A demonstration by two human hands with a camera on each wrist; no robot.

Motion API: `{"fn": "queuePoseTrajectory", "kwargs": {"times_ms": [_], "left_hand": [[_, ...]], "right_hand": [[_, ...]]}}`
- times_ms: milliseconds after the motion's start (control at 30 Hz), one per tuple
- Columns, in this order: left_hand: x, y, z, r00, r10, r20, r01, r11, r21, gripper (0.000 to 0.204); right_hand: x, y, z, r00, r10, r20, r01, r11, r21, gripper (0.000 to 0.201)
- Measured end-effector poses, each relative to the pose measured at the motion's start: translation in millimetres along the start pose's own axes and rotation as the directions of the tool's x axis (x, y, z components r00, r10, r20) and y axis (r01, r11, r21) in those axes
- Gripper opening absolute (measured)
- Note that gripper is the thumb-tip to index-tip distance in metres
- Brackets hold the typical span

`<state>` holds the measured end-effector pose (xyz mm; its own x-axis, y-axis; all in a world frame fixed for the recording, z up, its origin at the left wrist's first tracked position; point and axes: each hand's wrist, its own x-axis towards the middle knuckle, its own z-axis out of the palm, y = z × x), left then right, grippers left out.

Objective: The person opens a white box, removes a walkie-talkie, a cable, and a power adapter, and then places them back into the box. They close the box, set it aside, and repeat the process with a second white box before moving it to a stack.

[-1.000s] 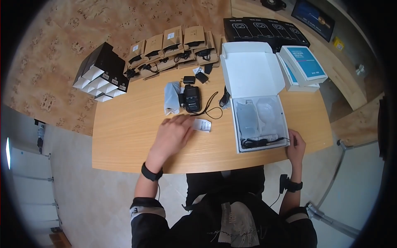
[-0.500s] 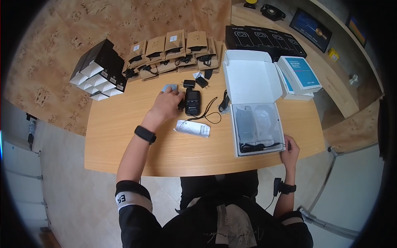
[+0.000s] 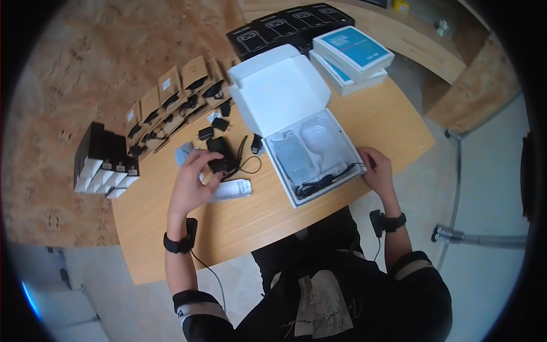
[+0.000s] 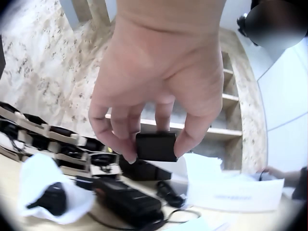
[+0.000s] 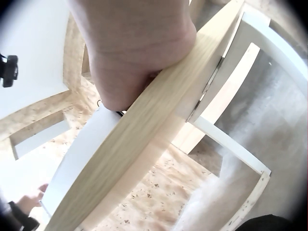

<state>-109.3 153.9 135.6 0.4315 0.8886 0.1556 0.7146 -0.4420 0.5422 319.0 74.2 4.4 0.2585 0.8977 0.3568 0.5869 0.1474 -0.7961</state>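
Note:
My left hand [image 3: 192, 185] pinches a small black block [image 4: 156, 147] between thumb and fingertips, above the table. Beyond and beneath it lies a black handheld radio [image 4: 127, 199] with a wrist strap. A pale pouch [image 3: 183, 153] is left of the radio, and a white printed packet [image 3: 232, 189] lies nearer me. My right hand [image 3: 377, 174] rests at the right front corner of the white box [image 3: 295, 200], fingers loosely bent; its fingertips are partly hidden in the right wrist view [image 5: 130, 62]. Inside the open box are a grey sleeve [image 3: 293, 159] and a black cable [image 3: 316, 185].
Two black adapters [image 3: 219, 123] and a coiled cable [image 3: 257, 144] lie behind the radio. Brown cartons [image 3: 171, 85] line the back left, with stacked black boxes [image 3: 97, 149] at far left. Blue-and-white boxes [image 3: 353, 48] and black boxes [image 3: 290, 25] stand behind the white box.
My left hand has gone from beside the pouch to the radio's near end and now pinches the black block. The head view has turned; my right hand stays at the box corner.

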Motion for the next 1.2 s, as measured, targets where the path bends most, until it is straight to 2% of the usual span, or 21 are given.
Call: {"fn": "queuePoseTrajectory", "kwargs": {"times_ms": [167, 233, 267, 400, 467, 500, 600, 667, 733, 800, 833, 867, 900, 933, 1000, 1033, 1067, 1100, 1133, 1167, 1200], "left_hand": [[47, 74, 44, 0.979, 0.172, 0.109, -0.147, 0.968, -0.204, 0.043], [73, 93, 64, 0.936, 0.322, 0.144, -0.302, 0.942, -0.146, 0.045], [84, 100, 74, 0.934, 0.326, 0.147, -0.306, 0.941, -0.145, 0.045], [110, 107, 104, 0.897, 0.34, 0.281, -0.38, 0.919, 0.102, 0.044], [111, 104, 105, 0.907, 0.381, 0.18, -0.408, 0.899, 0.156, 0.041], [110, 100, 102, 0.903, 0.385, 0.191, -0.416, 0.896, 0.159, 0.041], [106, 92, 70, 0.946, 0.325, -0.013, -0.316, 0.927, 0.204, 0.031], [108, 77, 46, 0.941, 0.301, -0.157, -0.25, 0.927, 0.28, 0.027], [114, 35, 29, 0.941, 0.289, -0.179, -0.216, 0.916, 0.339, 0.031], [123, -2, 25, 0.978, -0.02, -0.21, 0.083, 0.952, 0.294, 0.041], [128, -6, 27, 0.976, -0.021, -0.215, 0.086, 0.951, 0.298, 0.041], [132, -9, 28, 0.955, -0.255, -0.15, 0.262, 0.965, 0.025, 0.048], [135, -13, 29, 0.892, -0.452, -0.024, 0.435, 0.87, -0.233, 0.055], [139, -13, 33, 0.893, -0.45, -0.03, 0.431, 0.872, -0.233, 0.055], [149, -5, 46, 0.821, -0.555, 0.135, 0.526, 0.645, -0.555, 0.059], [152, 9, 48, 0.823, -0.543, 0.166, 0.534, 0.641, -0.551, 0.048], [157, -8, 55, 0.828, -0.536, 0.165, 0.527, 0.643, -0.556, 0.048], [163, -31, 68, 0.884, -0.444, 0.148, 0.427, 0.635, -0.644, 0.043], [165, -26, 71, 0.929, -0.351, 0.119, 0.323, 0.609, -0.724, 0.039], [166, -21, 75, 0.893, -0.444, 0.071, 0.335, 0.551, -0.765, 0.039], [164, -17, 76, 0.896, -0.438, 0.072, 0.331, 0.551, -0.766, 0.039]], "right_hand": [[0, 0, 0, 0.998, -0.049, -0.028, 0.049, 0.999, -0.002, 0.01], [-1, -1, -3, 0.999, -0.038, -0.011, 0.038, 0.999, -0.015, 0.009], [-2, -1, -4, 1.0, -0.027, 0.013, 0.028, 0.999, -0.027, 0.009], [-4, -2, -8, 1.0, -0.03, -0.01, 0.03, 0.999, 0.031, 0.008], [-4, 1, -9, 0.998, -0.07, 0.002, 0.07, 0.997, 0.029, 0.008], [-3, 2, -10, 0.998, -0.062, -0.007, 0.062, 0.997, 0.034, 0.008], [-3, 4, -7, 0.994, -0.105, -0.012, 0.106, 0.992, 0.065, 0.008], [-4, 7, -4, 0.992, -0.121, -0.027, 0.121, 0.992, 0.02, 0.008], [-2, 4, -4, 0.991, -0.133, -0.025, 0.134, 0.991, 0.029, 0.008], [-1, 1, -7, 0.988, -0.151, -0.023, 0.151, 0.988, 0.032, 0.008], [-1, -1, -9, 0.99, -0.143, -0.015, 0.144, 0.989, 0.034, 0.008], [-1, -3, -9, 0.991, -0.136, -0.01, 0.136, 0.99, 0.036, 0.008], [-2, -3, -8, 0.99, -0.14, -0.012, 0.14, 0.989, 0.041, 0.008], [-2, -1, -7, 0.988, -0.157, -0.015, 0.157, 0.987, 0.039, 0.007], [-2, -1, -7, 0.983, -0.18, -0.027, 0.181, 0.983, 0.029, 0.007], [-3, -1, -8, 0.99, -0.143, -0.007, 0.143, 0.989, 0.034, 0.007], [-4, -1, -9, 0.994, -0.104, 0.014, 0.104, 0.994, 0.036, 0.007], [-5, 0, -8, 0.994, -0.109, 0.009, 0.108, 0.994, 0.029, 0.007], [-5, 0, -7, 0.994, -0.112, 0.0, 0.112, 0.993, 0.044, 0.006], [-5, 1, -7, 0.993, -0.114, -0.009, 0.114, 0.992, 0.06, 0.006], [-4, 1, -7, 0.993, -0.115, -0.014, 0.115, 0.992, 0.055, 0.006]]}}
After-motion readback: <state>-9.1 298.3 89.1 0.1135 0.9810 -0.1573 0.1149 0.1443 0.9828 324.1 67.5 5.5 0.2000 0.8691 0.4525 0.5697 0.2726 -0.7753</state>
